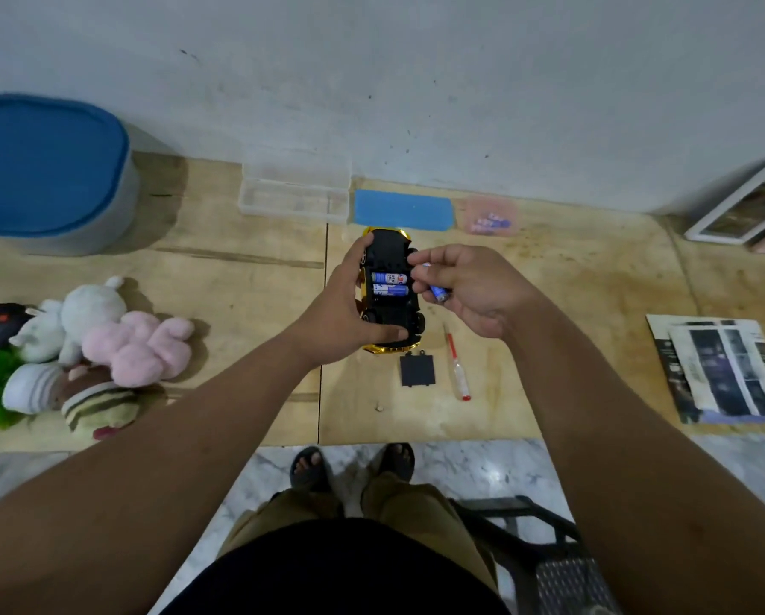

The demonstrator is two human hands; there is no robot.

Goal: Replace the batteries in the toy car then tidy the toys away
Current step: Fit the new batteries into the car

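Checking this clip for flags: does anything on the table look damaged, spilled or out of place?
Nothing looks damaged or spilled. The car is upside down in the left hand, its cover off beside the screwdriver, which fits a battery swap.

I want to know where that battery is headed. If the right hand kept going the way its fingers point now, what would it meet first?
Probably the toy car. The right hand pinches a battery and points left toward the open compartment, where two batteries already sit. Depth is unclear in this view.
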